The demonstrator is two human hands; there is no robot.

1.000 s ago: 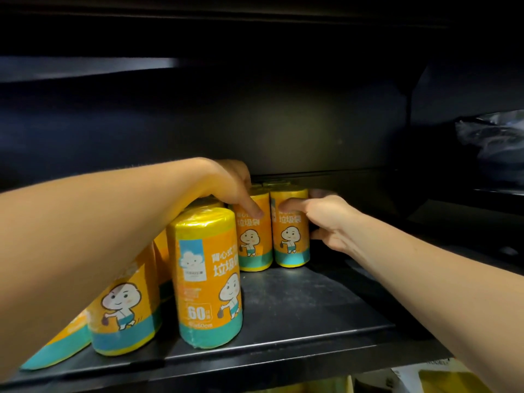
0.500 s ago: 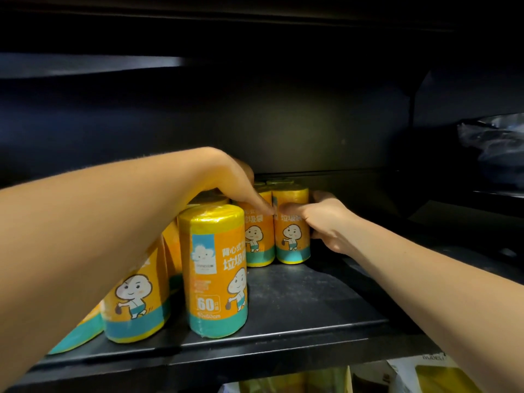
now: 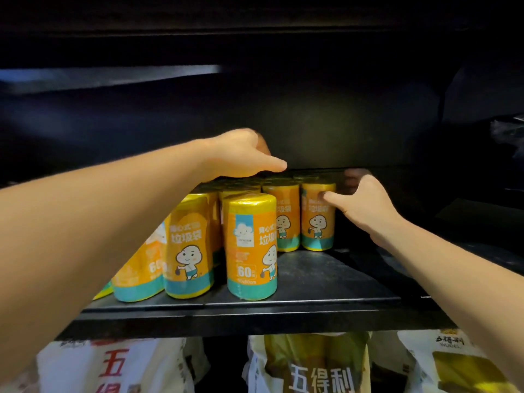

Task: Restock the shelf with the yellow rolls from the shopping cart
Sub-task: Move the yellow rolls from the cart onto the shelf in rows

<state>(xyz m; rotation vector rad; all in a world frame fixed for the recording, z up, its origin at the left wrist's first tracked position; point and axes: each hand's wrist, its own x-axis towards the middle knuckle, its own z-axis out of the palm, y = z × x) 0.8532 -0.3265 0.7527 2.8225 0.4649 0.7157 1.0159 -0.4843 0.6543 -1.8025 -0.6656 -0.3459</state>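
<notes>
Several yellow rolls with orange labels and teal bands stand upright on a black shelf (image 3: 326, 285). The nearest roll (image 3: 251, 246) stands at the front. Another roll (image 3: 318, 219) is the rightmost of the back group. My right hand (image 3: 365, 204) touches that roll's top with the thumb, and its fingers reach behind the roll. My left hand (image 3: 243, 154) hovers over the tops of the rolls further back, thumb stretched right, and holds nothing that I can see. Its fingertips are hidden in the dark.
The shelf's right half is bare black board. A dark back wall and an upper shelf close in the space above. Below the shelf edge stand white and yellow bags (image 3: 317, 367) with printed characters. A crumpled dark plastic item (image 3: 510, 131) lies at far right.
My left hand has lifted off the back rolls and hovers above them. My right hand has slid to the right side of the rightmost roll. The camera has tilted down and shows bags below.
</notes>
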